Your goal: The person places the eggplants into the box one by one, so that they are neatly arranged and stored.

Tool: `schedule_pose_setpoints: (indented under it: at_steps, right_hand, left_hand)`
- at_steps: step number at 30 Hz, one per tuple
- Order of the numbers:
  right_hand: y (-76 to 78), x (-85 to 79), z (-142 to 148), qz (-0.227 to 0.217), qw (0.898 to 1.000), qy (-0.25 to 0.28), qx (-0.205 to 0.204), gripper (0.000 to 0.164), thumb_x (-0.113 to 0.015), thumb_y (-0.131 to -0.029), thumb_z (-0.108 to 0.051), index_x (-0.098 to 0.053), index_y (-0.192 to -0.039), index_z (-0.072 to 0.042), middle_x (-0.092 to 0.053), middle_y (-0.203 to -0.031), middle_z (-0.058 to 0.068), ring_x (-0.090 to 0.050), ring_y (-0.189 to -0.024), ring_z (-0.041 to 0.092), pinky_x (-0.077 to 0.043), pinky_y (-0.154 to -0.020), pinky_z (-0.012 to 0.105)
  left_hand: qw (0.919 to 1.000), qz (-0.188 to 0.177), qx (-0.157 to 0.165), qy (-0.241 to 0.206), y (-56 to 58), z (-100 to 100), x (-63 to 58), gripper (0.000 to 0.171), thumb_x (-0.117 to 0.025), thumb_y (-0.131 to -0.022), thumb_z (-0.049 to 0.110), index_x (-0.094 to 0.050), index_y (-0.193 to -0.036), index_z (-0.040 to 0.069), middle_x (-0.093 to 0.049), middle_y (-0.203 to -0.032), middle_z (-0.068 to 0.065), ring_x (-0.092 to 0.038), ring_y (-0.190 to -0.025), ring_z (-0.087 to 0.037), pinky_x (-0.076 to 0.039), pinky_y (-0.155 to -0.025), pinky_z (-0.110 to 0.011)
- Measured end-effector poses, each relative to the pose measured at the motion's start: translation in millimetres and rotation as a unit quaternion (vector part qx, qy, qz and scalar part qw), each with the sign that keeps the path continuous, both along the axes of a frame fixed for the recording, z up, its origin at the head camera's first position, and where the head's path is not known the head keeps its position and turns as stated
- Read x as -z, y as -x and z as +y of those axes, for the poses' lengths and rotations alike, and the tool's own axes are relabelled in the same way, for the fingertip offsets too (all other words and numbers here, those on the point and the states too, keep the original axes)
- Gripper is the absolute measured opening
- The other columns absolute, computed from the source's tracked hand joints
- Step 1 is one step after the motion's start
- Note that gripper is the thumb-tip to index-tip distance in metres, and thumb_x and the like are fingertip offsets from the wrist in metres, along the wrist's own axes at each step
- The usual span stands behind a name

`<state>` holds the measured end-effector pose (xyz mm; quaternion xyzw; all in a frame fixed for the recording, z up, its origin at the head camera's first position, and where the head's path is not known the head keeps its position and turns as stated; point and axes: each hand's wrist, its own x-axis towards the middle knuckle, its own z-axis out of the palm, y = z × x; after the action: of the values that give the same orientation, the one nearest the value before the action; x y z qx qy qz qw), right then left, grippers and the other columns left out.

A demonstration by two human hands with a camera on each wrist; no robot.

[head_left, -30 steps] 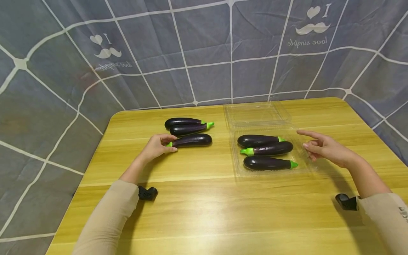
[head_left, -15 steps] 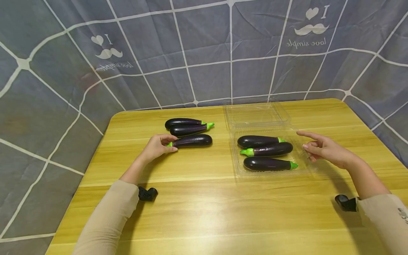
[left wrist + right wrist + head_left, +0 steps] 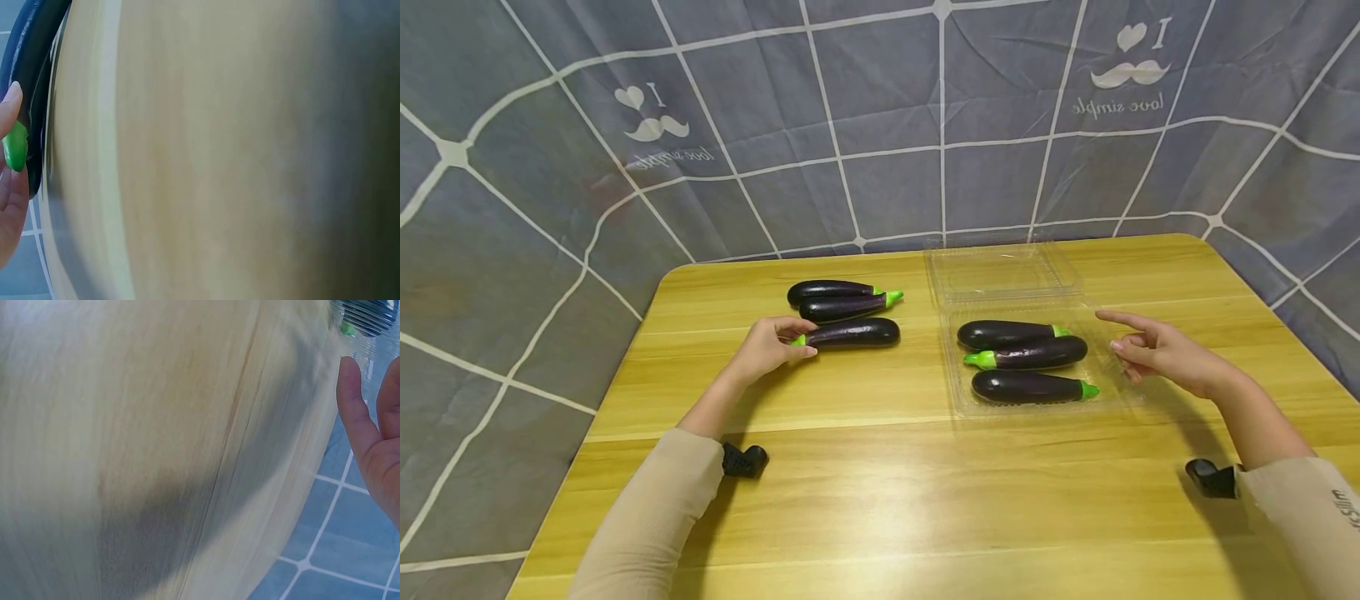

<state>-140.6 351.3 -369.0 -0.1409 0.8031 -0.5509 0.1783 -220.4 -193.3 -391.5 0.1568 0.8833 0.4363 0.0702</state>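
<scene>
My left hand (image 3: 769, 348) pinches the green stem end of a dark purple eggplant (image 3: 857, 332) between thumb and fingers. The same eggplant (image 3: 28, 56) runs along the left edge of the left wrist view, its green tip beside the thumb. Just behind it in the head view lie two more eggplants, one in front (image 3: 842, 307) and one at the back (image 3: 823, 289). My right hand (image 3: 1172, 350) hovers at the right edge of a clear plastic box (image 3: 958, 400), index finger extended, the other fingers loosely bent. Three eggplants rest in the box, the nearest one (image 3: 1026, 387) with its stem to the right.
The box's hinged lid (image 3: 1000, 271) lies folded back on the wooden table (image 3: 880, 500). A grey curtain (image 3: 887, 192) with white lines hangs round the far side and both flanks. Black camera mounts, left (image 3: 745, 460) and right (image 3: 1212, 478), jut from the wrists.
</scene>
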Motion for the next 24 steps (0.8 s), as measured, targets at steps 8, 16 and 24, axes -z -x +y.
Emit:
schedule_pose_setpoints:
  at_steps: [8,16,24]
  right_hand:
    - [-0.2,-0.4,-0.3,0.004,1.000,-0.001,-0.001,0.050,-0.043,-0.100,-0.008,-0.026,-0.146,-0.017,-0.042,-0.065,0.004,-0.044,-0.054,0.025,-0.044,-0.053,0.037]
    - [-0.2,-1.2,-0.3,0.001,1.000,-0.001,-0.003,0.050,-0.043,-0.100,-0.008,-0.027,-0.146,-0.019,-0.043,-0.066,0.003,-0.045,-0.054,0.025,-0.045,-0.054,0.037]
    - [0.5,-1.7,-0.3,-0.001,1.000,0.000,-0.004,0.049,-0.043,-0.099,-0.007,-0.029,-0.145,-0.022,-0.042,-0.066,0.003,-0.046,-0.055,0.021,-0.045,-0.053,0.037]
  left_hand:
    - [1.0000,0.006,-0.001,0.003,-1.0,2.2,-1.0,0.036,-0.076,-0.078,0.009,-0.066,-0.112,0.001,-0.064,-0.111,-0.015,-0.057,-0.099,-0.029,-0.047,-0.089,-0.042]
    - [0.9998,0.018,-0.003,-0.008,-1.4,1.2,-2.6,0.036,-0.075,-0.078,0.006,-0.065,-0.111,-0.002,-0.064,-0.112,-0.018,-0.057,-0.098,-0.031,-0.047,-0.088,-0.043]
    - [0.9997,0.024,0.003,-0.001,-3.4,2.2,-8.3,0.036,-0.075,-0.078,0.007,-0.066,-0.111,-0.002,-0.064,-0.110,-0.018,-0.057,-0.097,-0.030,-0.048,-0.087,-0.042]
